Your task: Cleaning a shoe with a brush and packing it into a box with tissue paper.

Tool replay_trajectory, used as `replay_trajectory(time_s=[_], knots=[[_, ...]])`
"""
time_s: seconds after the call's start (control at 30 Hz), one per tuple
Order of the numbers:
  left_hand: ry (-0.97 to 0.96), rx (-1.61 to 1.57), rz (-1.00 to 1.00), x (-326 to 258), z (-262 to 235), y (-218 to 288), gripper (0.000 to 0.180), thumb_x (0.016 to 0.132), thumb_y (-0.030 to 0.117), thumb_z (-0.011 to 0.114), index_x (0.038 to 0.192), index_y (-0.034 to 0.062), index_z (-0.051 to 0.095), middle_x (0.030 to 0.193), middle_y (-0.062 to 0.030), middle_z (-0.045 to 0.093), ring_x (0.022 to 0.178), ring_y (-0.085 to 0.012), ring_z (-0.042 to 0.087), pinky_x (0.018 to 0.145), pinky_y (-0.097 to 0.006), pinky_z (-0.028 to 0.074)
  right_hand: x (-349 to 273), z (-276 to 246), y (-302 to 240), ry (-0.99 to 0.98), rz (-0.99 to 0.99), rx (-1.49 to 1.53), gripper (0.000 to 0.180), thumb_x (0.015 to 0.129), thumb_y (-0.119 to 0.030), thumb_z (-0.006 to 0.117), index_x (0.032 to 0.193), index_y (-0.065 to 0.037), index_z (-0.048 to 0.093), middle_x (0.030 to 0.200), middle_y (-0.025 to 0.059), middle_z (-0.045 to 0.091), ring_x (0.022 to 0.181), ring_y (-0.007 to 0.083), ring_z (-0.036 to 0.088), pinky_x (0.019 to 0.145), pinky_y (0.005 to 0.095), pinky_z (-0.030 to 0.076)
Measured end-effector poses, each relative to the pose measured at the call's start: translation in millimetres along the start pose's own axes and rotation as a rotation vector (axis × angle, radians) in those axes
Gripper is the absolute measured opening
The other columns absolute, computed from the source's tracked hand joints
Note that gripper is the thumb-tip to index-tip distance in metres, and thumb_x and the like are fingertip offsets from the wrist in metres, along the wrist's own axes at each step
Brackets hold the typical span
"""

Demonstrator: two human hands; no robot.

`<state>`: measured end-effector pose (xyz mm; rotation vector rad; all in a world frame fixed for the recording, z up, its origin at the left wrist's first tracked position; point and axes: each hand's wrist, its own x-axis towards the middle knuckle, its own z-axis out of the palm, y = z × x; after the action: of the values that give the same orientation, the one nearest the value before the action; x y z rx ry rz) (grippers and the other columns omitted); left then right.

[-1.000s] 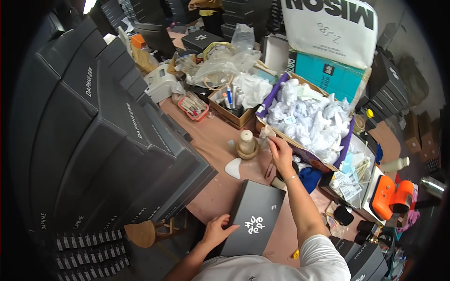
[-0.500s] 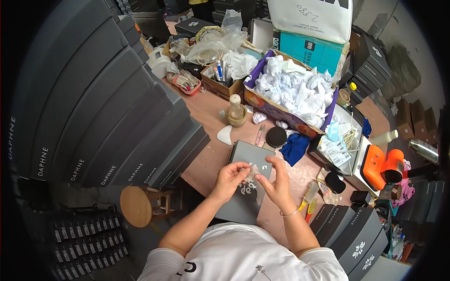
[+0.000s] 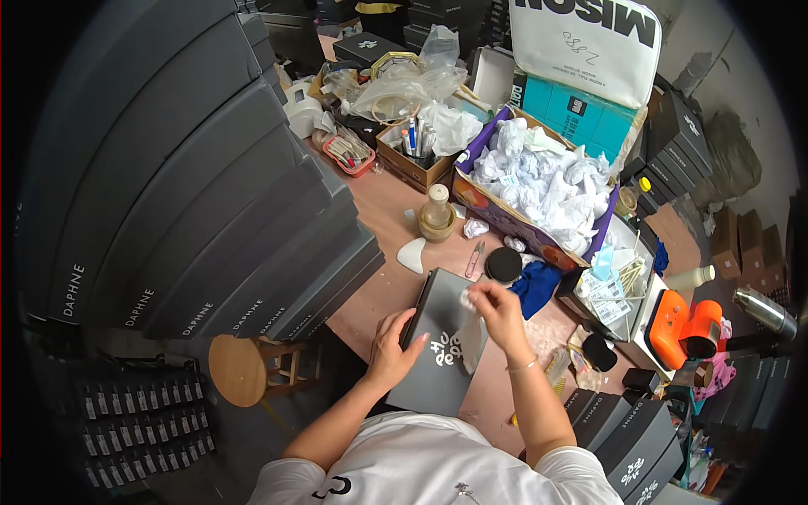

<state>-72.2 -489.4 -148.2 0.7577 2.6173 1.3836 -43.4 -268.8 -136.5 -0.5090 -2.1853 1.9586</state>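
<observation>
I press my flat, open left hand (image 3: 394, 352) on the stiff grey box (image 3: 438, 341); right hand (image 3: 497, 307) pinches light, crushable white paper (image 3: 468, 300), best held by its edge

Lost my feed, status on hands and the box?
Left hand flat on the dark grey box. Right hand pinching a small white piece above it. Blue cloth beside, clear.

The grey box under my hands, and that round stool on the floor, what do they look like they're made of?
The grey box looks like matte cardboard: flat dull faces, crisp edges, a white print on the lid. The left hand rests on its edge. The stool looks like bare wood: a pale tan round seat on matching legs, though the grain is too small to tell.
</observation>
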Motion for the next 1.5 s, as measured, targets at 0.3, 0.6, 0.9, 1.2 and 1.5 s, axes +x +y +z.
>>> replay_trajectory(time_s=[0.3,0.6,0.9,1.2,1.5], knots=[[-0.155,-0.111,-0.246,-40,12,-47,0.041,0.081,0.018,0.073,0.116,-0.0003,0.06,0.097,-0.0136,0.062,0.075,-0.0215,0.061,0.07,-0.032,0.051,179,18,-35,0.055,-0.581,-0.495,0.009,0.085,-0.007,0.06,0.092,-0.002,0.062,0.08,0.0119,0.061,0.075,0.024,0.061,0.068,0.0334,0.048],[-0.168,-0.148,-0.285,-41,9,-47,0.04,0.084,0.02,0.071,0.115,-0.0003,0.059,0.1,-0.0156,0.061,0.073,-0.024,0.061,0.067,-0.033,0.051,204,41,6,0.154,-0.861,-0.89,0.018,0.081,-0.019,0.065,0.097,-0.01,0.067,0.101,0.0059,0.061,0.096,0.0262,0.055,0.081,0.0405,0.042],[-0.143,-0.159,-0.279,-44,10,-50,0.04,0.082,0.02,0.073,0.115,0.0006,0.06,0.098,-0.0136,0.061,0.071,-0.0209,0.06,0.066,-0.032,0.051,208,39,-5,0.088,-0.738,-0.867,0.018,0.075,-0.019,0.07,0.091,-0.011,0.071,0.092,0.0076,0.061,0.091,0.0285,0.055,0.079,0.0431,0.042],[-0.157,-0.17,-0.271,-42,10,-51,0.04,0.082,0.02,0.073,0.114,0.0003,0.06,0.098,-0.0134,0.061,0.07,-0.0204,0.059,0.065,-0.031,0.05,222,24,-19,-0.026,-0.569,-0.637,0.017,0.08,-0.011,0.064,0.094,-0.003,0.067,0.08,0.0162,0.062,0.077,0.034,0.06,0.074,0.0411,0.049],[-0.158,-0.194,-0.282,-43,12,-52,0.04,0.082,0.019,0.073,0.115,0.0006,0.06,0.098,-0.0129,0.061,0.069,-0.0194,0.057,0.064,-0.031,0.05,213,28,-15,0.076,-0.725,-0.68,0.009,0.079,-0.01,0.066,0.086,-0.004,0.067,0.081,0.0127,0.061,0.078,0.032,0.059,0.073,0.0399,0.047]])
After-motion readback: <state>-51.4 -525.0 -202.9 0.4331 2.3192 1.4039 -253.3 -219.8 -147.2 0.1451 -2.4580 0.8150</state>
